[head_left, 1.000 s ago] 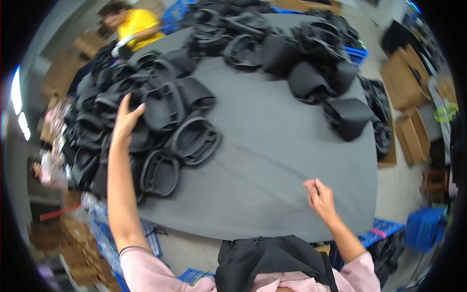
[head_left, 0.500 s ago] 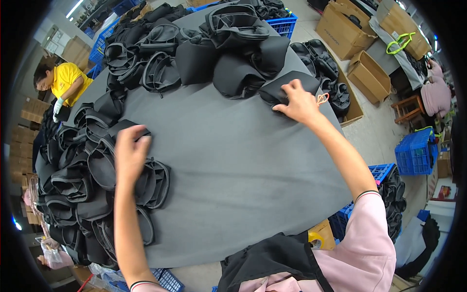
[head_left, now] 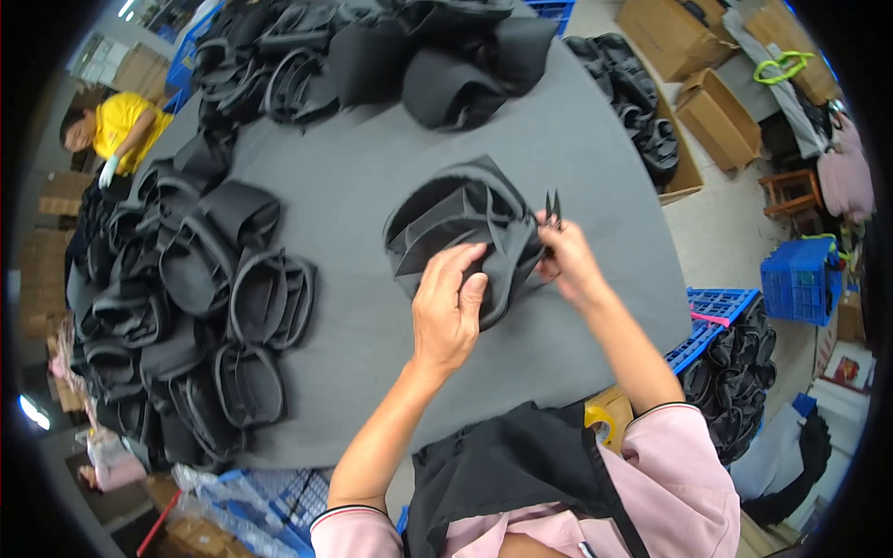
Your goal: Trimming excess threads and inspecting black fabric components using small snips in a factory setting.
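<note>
A black fabric bag (head_left: 433, 209) with inner dividers and a zipped rim is in the middle of the table, its opening facing up and toward me. My left hand (head_left: 446, 312) is at its near side, fingers stretched and thumb apart; whether the fingertips touch the cloth is hard to tell. At the bag's right edge, my right hand (head_left: 569, 260) is closed round small scissors (head_left: 553, 210), their dark blades pointing away from me. That hand's fingers are against the bag's edge, partly hidden.
Similar black bags (head_left: 270, 298) are heaped along the table's left side, and more bags (head_left: 451, 88) lie at the far edge. Blue crates (head_left: 798, 279) and cardboard boxes (head_left: 716, 116) stand on the floor at right. A person in yellow (head_left: 130, 126) works at far left.
A bag from the far right of the table is now in the middle, nearer me. My left hand has come across from the left heap to it. The scissors' blades now show in my right hand.
</note>
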Motion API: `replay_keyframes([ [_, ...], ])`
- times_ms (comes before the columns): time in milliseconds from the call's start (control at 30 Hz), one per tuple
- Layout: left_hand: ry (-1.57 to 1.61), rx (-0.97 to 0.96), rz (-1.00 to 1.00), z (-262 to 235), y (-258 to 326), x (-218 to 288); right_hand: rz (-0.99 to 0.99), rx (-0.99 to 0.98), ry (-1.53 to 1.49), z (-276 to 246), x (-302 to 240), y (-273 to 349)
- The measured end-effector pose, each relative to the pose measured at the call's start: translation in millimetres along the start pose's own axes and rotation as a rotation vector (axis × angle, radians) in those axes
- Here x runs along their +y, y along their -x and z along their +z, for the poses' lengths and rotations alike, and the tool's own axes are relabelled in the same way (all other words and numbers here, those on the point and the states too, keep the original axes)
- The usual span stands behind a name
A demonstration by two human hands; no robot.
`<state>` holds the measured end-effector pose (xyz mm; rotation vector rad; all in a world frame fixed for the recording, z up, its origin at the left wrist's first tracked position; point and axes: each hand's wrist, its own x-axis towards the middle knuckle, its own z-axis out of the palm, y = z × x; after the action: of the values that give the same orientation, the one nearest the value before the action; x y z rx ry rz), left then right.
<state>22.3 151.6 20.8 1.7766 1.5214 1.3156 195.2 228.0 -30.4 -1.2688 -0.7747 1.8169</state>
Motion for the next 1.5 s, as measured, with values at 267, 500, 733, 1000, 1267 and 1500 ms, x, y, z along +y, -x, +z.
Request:
replay_keyframes([
  [267,-0.116,-0.164,-0.683,-44,108,-35,0.256,-0.210,0.201,31,103,66],
  [500,-0.148,-0.067,-0.618,-31,126,-29,0.314,-0.324,0.151,52,105,70],
  [733,-0.329,0.058,-0.930,-21,127,-32,0.284,-0.332,0.247,58,122,75],
  [1000,-0.222,0.186,-0.939,-17,130,-34,-0.142,-0.302,0.931,38,96,100],
  [1267,-0.254,0.206,-0.897,-12,132,-35,-0.215,-0.449,0.866,33,95,71],
  [1500,-0.270,0.240,-0.798,-11,136,-37,-0.534,-0.556,1.180,37,79,69],
])
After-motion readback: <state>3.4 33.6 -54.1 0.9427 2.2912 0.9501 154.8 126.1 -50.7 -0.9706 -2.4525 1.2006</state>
